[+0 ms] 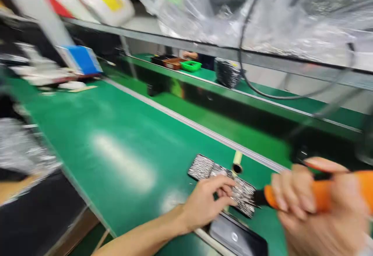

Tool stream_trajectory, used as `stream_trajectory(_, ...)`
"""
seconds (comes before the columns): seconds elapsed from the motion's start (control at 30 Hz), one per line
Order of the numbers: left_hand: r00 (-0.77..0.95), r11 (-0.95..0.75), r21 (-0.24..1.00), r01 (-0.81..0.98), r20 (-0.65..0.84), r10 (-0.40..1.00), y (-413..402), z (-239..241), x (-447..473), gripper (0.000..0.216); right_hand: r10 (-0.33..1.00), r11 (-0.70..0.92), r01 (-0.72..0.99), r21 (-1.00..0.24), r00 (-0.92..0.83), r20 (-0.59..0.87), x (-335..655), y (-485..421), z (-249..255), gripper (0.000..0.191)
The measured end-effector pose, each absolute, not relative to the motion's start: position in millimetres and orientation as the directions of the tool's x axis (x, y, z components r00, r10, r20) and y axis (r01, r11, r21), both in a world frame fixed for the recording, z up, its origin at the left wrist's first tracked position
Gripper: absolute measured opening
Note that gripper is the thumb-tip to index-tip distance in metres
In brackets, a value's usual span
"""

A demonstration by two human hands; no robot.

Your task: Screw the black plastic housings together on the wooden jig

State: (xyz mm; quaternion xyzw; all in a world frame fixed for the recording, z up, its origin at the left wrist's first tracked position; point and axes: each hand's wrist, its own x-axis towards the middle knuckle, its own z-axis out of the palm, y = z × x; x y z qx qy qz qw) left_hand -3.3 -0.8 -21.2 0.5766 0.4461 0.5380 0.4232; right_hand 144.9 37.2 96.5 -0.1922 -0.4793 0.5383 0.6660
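Note:
My right hand [326,201] is wrapped round an orange electric screwdriver [319,195], blurred by motion. Its black nose points left at a dark tray [201,166] filled with small silvery metal pieces, probably screws. Whether the tip touches them I cannot make out. Over the near side of that tray hovers my left hand [208,201], fingers half curled, with a gap between thumb and forefinger. No held piece shows there. Just below lies a dark flat case [237,234] with a round white mark. Behind the tray is a pale yellow tube [237,160] with a dark open end.
The green bench top [122,131] stretches away to the left. Above it runs a metal shelf [198,48] with plastic bags [291,22] and a hanging grey cable [244,53]. Across the far bench, another person's hand [190,55] is near a green bin [190,66].

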Motion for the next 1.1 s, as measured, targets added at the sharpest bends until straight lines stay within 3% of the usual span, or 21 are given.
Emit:
stream_trajectory(0.23,0.119,-0.283,0.952,0.113,0.270,0.956,-5,-25,-10,0.035,0.916,0.322,-0.506,-0.800,-0.046,0.398,130,37,87,0.016)
stream_trajectory(1.1,0.087,-0.223,0.966,0.133,0.212,0.973,-11,-18,-10,0.035,0.889,0.376,-0.395,-0.838,-0.101,0.446,126,29,78,0.015)
